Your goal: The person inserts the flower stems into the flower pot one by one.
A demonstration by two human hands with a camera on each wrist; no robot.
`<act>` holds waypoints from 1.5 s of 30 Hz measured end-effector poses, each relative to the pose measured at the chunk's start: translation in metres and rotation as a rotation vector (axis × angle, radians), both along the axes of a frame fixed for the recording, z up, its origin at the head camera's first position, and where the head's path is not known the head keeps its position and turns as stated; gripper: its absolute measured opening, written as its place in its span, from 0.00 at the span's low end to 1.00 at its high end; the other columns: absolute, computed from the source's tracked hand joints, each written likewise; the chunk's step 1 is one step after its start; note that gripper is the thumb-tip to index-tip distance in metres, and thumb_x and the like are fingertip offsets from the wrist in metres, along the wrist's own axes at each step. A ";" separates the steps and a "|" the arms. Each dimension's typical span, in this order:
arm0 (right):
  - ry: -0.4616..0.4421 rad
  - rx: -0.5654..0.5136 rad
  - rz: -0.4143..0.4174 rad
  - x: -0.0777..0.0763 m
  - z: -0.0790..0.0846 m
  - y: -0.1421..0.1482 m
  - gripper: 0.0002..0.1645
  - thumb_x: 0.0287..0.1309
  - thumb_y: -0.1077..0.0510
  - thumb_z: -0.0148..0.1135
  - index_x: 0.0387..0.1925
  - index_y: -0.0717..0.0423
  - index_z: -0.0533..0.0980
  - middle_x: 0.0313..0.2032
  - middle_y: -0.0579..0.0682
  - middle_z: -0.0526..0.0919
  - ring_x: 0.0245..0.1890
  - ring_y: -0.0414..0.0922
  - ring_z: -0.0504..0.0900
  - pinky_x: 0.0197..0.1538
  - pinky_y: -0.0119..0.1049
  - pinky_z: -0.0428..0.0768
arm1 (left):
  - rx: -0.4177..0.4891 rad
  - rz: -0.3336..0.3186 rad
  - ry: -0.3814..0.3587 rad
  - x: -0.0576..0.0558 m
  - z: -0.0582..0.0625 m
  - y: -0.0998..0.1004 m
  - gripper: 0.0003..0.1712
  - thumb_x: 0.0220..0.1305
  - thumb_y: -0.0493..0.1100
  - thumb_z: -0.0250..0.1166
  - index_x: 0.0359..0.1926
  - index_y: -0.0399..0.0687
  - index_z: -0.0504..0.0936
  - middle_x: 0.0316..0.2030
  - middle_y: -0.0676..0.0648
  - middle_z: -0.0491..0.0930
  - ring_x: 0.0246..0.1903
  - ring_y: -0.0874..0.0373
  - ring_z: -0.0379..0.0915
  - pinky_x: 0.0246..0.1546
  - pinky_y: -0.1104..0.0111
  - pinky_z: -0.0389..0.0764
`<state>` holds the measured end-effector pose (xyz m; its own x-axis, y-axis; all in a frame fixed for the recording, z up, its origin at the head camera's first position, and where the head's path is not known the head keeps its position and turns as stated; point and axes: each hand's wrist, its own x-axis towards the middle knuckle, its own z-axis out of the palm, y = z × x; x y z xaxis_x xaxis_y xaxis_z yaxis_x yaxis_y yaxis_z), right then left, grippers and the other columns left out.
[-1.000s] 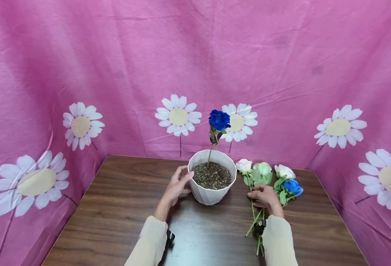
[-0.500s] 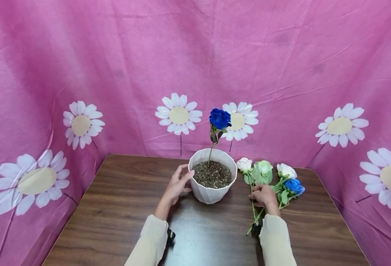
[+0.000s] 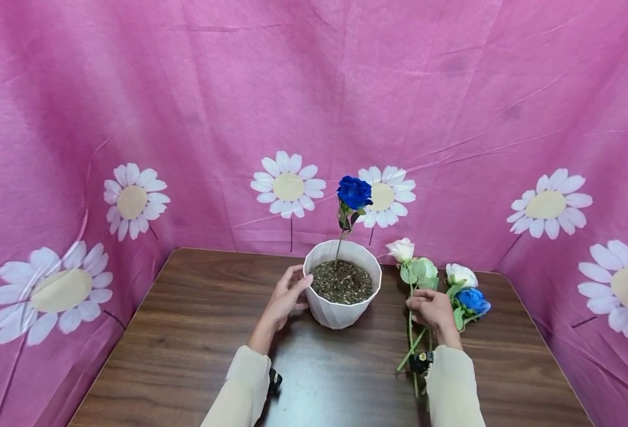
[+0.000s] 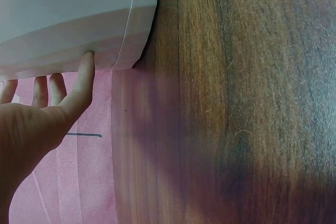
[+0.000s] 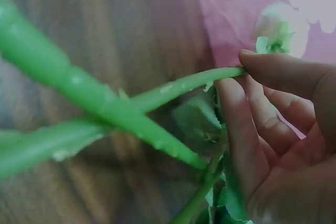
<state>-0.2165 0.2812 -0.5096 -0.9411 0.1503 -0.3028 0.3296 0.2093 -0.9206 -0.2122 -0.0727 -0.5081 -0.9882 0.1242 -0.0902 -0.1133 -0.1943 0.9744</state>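
My right hand (image 3: pixel 433 309) pinches the stem (image 5: pixel 181 86) of a white rose (image 3: pixel 401 249) | bloom 11 o'clock, axis 12–6 | white pot (image 3: pixel 335 313) 9 o'clock, apart | my left hand (image 3: pixel 281 298) nearer, spread against it

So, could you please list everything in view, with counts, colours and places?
pot: 1, white, on the table
soil: 1 fill, dark brown, inside the pot
planted rose: 1, deep blue, standing in the soil
held rose: 1, white, stem pinched in the right hand
pale-green rose: 1, beside the held rose
loose white rose: 1, right of these
loose blue rose: 1, nearest the loose white rose
table: 1, brown, below everything
cloth: 1, pink, daisy-printed, around the table
sleeves: 2, cream, on both arms
left hand: 1, at the pot's side
right hand: 1, right of the pot
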 end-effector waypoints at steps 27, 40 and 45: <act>0.240 -0.446 -0.209 -0.005 0.032 0.005 0.18 0.75 0.66 0.49 0.63 0.57 0.66 0.38 0.37 0.84 0.43 0.35 0.83 0.44 0.30 0.86 | -0.008 0.006 0.005 0.000 -0.002 0.000 0.28 0.71 0.46 0.64 0.67 0.44 0.69 0.59 0.35 0.69 0.52 0.41 0.73 0.47 0.41 0.82; 0.365 -0.536 -0.187 -0.006 0.043 -0.001 0.10 0.74 0.68 0.48 0.54 0.61 0.68 0.39 0.46 0.82 0.41 0.39 0.83 0.46 0.33 0.86 | -0.001 0.006 0.011 -0.001 -0.001 0.000 0.28 0.71 0.46 0.63 0.67 0.43 0.69 0.58 0.35 0.69 0.52 0.40 0.72 0.47 0.39 0.81; 0.395 -0.588 -0.178 -0.005 0.050 -0.002 0.09 0.74 0.69 0.47 0.50 0.58 0.71 0.38 0.47 0.84 0.40 0.41 0.83 0.45 0.34 0.86 | -0.004 0.002 0.010 -0.001 0.000 0.000 0.28 0.71 0.46 0.63 0.67 0.44 0.69 0.59 0.35 0.69 0.52 0.40 0.73 0.47 0.39 0.81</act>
